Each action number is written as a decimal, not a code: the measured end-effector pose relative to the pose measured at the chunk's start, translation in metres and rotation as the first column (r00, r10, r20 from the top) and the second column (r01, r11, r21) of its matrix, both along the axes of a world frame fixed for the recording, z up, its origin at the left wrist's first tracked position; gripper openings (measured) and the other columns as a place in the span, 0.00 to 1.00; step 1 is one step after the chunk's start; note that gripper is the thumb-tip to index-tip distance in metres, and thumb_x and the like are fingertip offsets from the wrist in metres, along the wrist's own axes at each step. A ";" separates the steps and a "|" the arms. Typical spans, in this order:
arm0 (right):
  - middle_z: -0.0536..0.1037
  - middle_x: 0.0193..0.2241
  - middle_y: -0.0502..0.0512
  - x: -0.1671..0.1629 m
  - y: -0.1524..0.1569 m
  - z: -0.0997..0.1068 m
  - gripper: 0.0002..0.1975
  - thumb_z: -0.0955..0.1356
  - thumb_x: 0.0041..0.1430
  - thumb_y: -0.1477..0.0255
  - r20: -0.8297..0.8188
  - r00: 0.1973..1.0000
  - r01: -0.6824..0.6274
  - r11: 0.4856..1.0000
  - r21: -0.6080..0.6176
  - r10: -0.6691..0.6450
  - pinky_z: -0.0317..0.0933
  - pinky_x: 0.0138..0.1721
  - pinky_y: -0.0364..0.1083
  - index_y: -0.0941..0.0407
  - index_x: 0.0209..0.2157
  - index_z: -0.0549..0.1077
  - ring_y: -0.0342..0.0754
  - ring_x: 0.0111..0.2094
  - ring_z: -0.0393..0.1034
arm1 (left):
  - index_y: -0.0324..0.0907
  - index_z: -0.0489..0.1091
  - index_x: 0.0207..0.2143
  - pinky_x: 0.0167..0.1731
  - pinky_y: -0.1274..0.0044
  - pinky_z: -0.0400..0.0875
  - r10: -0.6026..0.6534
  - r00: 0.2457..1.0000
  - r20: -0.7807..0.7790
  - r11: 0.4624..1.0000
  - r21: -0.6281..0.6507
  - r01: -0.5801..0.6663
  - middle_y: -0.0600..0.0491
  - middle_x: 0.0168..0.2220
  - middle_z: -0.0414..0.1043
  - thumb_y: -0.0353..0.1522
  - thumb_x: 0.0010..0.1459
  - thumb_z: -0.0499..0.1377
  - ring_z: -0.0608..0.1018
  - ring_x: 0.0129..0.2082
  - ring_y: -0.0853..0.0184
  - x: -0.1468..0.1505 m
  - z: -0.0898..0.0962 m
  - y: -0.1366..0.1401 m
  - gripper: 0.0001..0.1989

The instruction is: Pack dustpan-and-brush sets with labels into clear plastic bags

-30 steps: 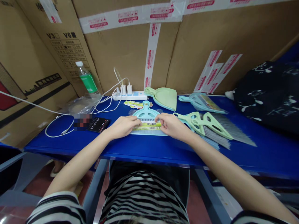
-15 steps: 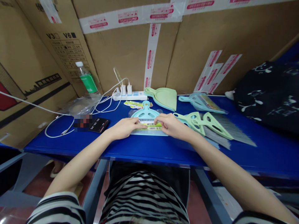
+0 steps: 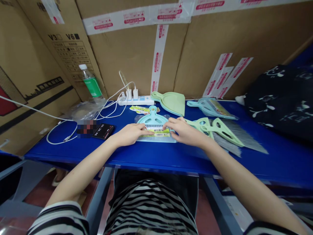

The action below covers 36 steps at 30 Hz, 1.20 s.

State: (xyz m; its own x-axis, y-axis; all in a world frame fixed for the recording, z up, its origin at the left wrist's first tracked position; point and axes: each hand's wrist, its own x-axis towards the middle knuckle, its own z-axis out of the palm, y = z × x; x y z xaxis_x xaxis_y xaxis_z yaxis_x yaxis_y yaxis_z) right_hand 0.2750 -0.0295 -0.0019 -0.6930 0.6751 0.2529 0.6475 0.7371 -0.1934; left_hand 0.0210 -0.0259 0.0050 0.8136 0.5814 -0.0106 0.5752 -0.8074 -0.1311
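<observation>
Between fingers of our left hand and right hand lies the card, perhaps for steadying; any pinching we cannot tell.

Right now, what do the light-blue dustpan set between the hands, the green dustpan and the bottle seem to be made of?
Light-blue dustpan set: probably moulded plastic, satin-looking, with even colour and rounded cut-outs.
Green dustpan: likely similar plastic, fairly matte, evenly coloured right into its handle.
Bottle: apparently clear plastic, see-through above its green label, though glass isn't ruled out.
</observation>
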 end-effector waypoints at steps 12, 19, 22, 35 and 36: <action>0.71 0.29 0.54 -0.017 -0.003 -0.008 0.18 0.59 0.61 0.78 -0.005 0.990 -0.140 0.990 0.024 0.140 0.53 0.36 0.47 0.53 0.44 0.78 0.48 0.30 0.63 | 0.54 0.63 0.59 0.38 0.77 0.67 -0.016 1.000 0.015 1.000 0.009 0.016 0.53 0.38 0.67 0.19 0.57 0.48 0.73 0.37 0.66 -0.002 -0.003 0.001 0.31; 0.71 0.28 0.55 -0.013 -0.001 -0.004 0.22 0.60 0.58 0.80 0.103 0.986 -0.136 0.989 0.062 0.129 0.51 0.36 0.47 0.50 0.46 0.78 0.47 0.29 0.63 | 0.52 0.65 0.58 0.39 0.77 0.67 -0.009 1.000 0.011 1.000 -0.011 0.009 0.52 0.38 0.67 0.18 0.55 0.47 0.72 0.37 0.66 -0.001 0.000 0.000 0.31; 0.71 0.27 0.55 -0.014 0.000 -0.003 0.23 0.60 0.56 0.82 0.147 0.982 -0.135 0.987 0.087 0.121 0.50 0.36 0.48 0.48 0.45 0.79 0.48 0.30 0.62 | 0.51 0.67 0.56 0.39 0.77 0.67 -0.011 1.000 0.023 1.000 -0.028 0.012 0.52 0.38 0.67 0.19 0.55 0.47 0.72 0.38 0.66 -0.002 0.002 0.000 0.30; 0.69 0.23 0.55 -0.001 0.001 0.006 0.21 0.61 0.56 0.81 0.188 0.976 -0.123 0.991 0.058 0.110 0.47 0.33 0.48 0.49 0.40 0.81 0.49 0.29 0.57 | 0.54 0.73 0.50 0.35 0.79 0.67 0.059 0.997 0.039 0.998 -0.033 -0.058 0.53 0.34 0.64 0.21 0.56 0.48 0.70 0.35 0.68 -0.016 0.011 0.006 0.27; 0.69 0.23 0.55 0.001 0.002 0.006 0.21 0.61 0.56 0.81 0.181 0.977 -0.122 0.991 0.046 0.112 0.48 0.33 0.48 0.49 0.40 0.81 0.49 0.29 0.58 | 0.54 0.73 0.49 0.34 0.80 0.67 0.067 0.997 0.046 0.997 -0.038 -0.066 0.53 0.34 0.64 0.21 0.55 0.48 0.70 0.34 0.68 -0.018 0.012 0.007 0.27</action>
State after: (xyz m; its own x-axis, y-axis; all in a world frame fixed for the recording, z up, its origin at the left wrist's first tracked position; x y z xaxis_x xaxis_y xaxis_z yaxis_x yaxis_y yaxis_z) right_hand 0.2757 -0.0273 0.0042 -0.8038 0.5746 0.1540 0.5761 0.8164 -0.0390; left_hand 0.0032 -0.0190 0.0170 0.7733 0.6340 0.0046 0.6325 -0.7710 -0.0740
